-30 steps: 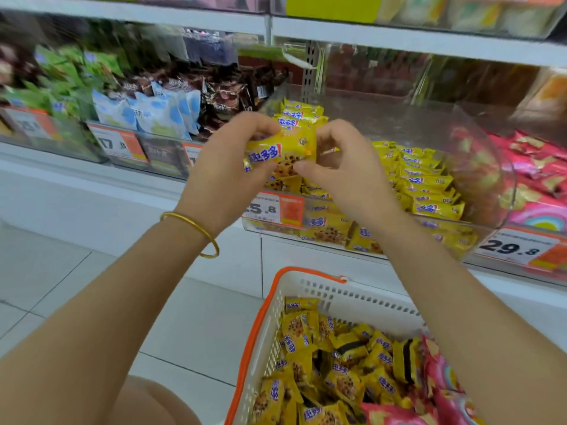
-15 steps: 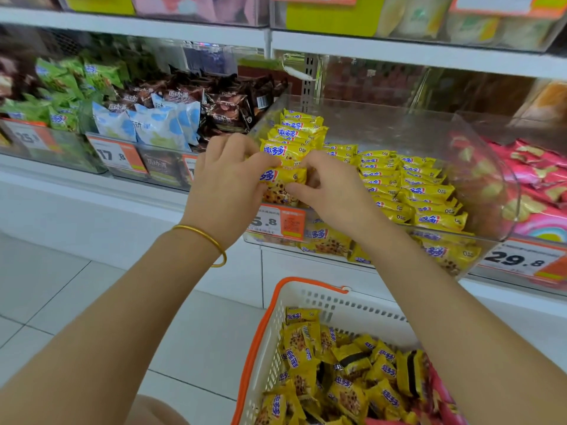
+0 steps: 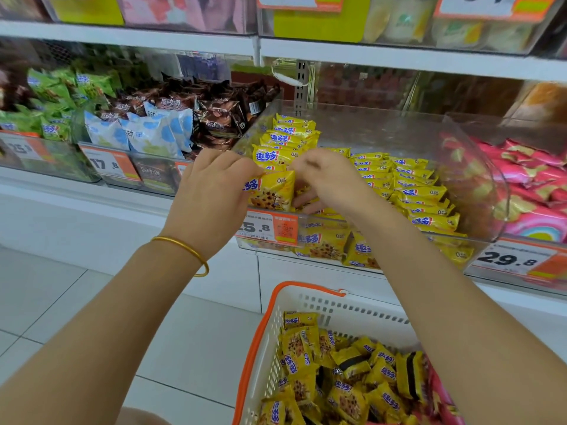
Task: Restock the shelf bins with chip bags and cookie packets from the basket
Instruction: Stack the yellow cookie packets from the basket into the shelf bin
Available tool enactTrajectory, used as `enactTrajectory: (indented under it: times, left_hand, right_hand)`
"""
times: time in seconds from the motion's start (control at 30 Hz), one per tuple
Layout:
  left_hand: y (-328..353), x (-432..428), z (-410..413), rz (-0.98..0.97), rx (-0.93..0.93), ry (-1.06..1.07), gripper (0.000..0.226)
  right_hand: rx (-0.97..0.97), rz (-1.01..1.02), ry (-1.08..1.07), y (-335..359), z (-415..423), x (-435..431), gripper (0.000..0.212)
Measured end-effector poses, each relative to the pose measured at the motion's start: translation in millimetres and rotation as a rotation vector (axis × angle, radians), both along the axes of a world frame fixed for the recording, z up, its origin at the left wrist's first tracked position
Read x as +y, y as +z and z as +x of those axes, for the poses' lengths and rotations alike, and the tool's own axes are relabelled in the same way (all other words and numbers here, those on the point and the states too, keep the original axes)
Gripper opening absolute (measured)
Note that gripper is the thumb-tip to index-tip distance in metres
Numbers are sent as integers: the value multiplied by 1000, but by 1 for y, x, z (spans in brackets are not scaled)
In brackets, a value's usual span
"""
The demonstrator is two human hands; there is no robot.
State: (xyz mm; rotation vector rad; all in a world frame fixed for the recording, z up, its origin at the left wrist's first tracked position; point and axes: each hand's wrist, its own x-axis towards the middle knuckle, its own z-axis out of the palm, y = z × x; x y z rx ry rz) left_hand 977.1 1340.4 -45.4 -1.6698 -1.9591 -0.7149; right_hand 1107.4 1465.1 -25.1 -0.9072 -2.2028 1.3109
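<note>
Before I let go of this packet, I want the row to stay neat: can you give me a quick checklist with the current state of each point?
1. Packet matches the bin: ok; the yellow cookie packet matches the packets in the clear bin.
2. Both hands on it: ok for the left hand; right hand fingertips hidden, cannot tell.
3. Packet upright, print facing out: ok.
4. Packet seated fully in the front row: cannot tell.
5. Price tag unblocked: ok.
6. More stock in the basket: ok.

White tiled floor (image 3: pixel 92 302), white shelving (image 3: pixel 399 61), blurred, perhaps perforated, back panel (image 3: pixel 362 84)
</note>
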Motion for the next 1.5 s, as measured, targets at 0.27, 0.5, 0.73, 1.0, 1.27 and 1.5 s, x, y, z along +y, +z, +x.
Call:
enactTrajectory:
  times: [0.27, 0.5, 0.73, 1.0, 1.27, 1.5]
  left_hand:
    - [-3, 2, 2, 32, 29, -32, 36]
    - [0, 5, 8, 15, 61, -79, 32]
    - [4, 4, -5, -53, 25, -125, 36]
    - [-2, 9, -10, -76, 216, -72, 47]
    - [3, 2, -9, -35, 162, 3, 24]
    - [4, -2, -3, -54, 151, 63, 24]
  right_hand:
    - [-62, 110, 6, -15, -9, 7, 26]
    - [74, 171, -102, -19, -6, 3, 24]
    - [92, 170, -137, -22, -17, 2, 21]
    - [81, 162, -99, -14, -12, 0, 14]
    - [-36, 379, -8, -2, 7, -25, 19]
    - [-72, 399, -11, -7, 0, -23, 21]
